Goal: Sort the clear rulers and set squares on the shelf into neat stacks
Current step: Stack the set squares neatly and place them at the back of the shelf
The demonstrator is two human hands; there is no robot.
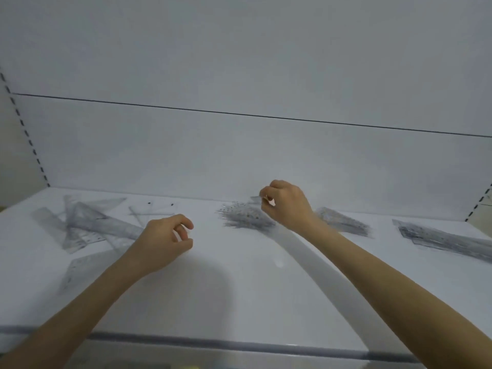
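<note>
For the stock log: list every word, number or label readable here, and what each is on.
None can be read.
Loose rulers and set squares: scale marks blurred, no digits legible.
Middle stack, right stack, far-right stack: print smeared to grey.
Clear piece pinched by the right hand: nothing legible.
Shelf and back panel: no label shown.

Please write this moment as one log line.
left hand: holds nothing, near loose pile; right hand: pinches clear piece at middle stack
</note>
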